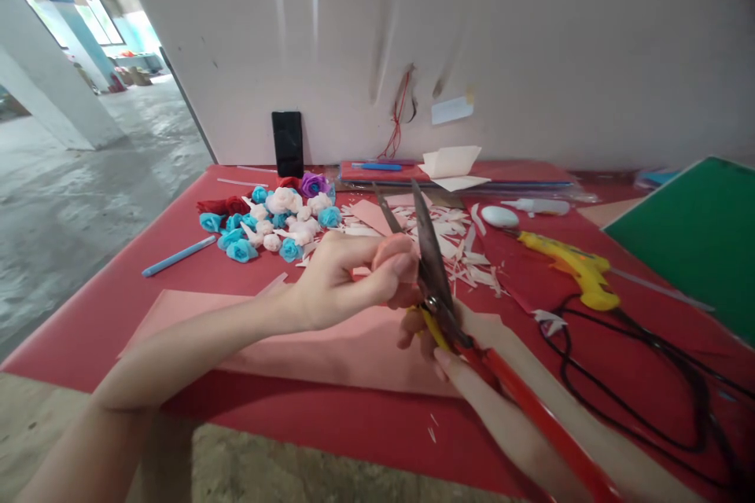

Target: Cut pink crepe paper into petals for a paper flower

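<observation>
My left hand (345, 279) is closed in a pinch on a small pink paper piece (392, 250), mostly covered by the fingers. Just right of it, my right hand (457, 342) is closed around a pair of scissors (433, 251) with red and yellow handles. Their blades point up and away, spread apart, with the left fingertips beside them. Below both hands, a long sheet of pink paper (354, 354) lies on the red table. Small pale paper scraps (472, 267) are scattered beyond the hands.
Handmade blue, white, red and purple flowers (280, 220) are heaped at left beside a blue pen (178, 256). A phone (287, 143) leans on the back board. At right are a yellow glue gun (569, 263), its black cable (642, 424) and a green board (696, 236).
</observation>
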`<state>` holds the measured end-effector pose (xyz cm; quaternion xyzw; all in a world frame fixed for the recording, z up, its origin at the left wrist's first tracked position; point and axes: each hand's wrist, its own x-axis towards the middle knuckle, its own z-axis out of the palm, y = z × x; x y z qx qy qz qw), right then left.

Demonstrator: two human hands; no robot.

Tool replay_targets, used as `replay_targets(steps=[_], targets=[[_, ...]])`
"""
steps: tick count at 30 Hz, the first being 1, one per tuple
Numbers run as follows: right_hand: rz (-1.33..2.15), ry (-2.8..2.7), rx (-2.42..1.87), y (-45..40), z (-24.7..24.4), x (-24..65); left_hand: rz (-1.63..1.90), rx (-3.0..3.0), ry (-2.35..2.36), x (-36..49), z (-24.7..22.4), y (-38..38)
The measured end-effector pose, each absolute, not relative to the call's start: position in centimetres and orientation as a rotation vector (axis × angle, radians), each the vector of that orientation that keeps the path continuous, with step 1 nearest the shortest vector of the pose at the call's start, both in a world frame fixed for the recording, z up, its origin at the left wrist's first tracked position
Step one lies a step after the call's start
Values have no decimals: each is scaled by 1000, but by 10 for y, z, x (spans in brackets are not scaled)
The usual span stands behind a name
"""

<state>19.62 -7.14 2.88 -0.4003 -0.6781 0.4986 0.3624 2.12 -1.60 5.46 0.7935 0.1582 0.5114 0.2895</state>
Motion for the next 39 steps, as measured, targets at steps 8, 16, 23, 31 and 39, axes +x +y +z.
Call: replay_targets(steps=[8, 16, 23, 31, 39], targets=[[1271, -1784, -1063, -72, 29, 200, 1363, 2132, 433, 21, 54, -14], [1243, -1794, -1070, -72, 28, 200, 1305, 2191, 449, 18, 58, -13], [1189, -1802, -1118, -74, 21, 205, 1246, 2192, 432, 17, 61, -14], [1148, -1810, -1185, -73, 17, 203, 1197, 2126, 416, 17, 60, -14], [1160, -1831, -1255, -78, 26, 196, 1082, 2036, 372, 15, 62, -14]])
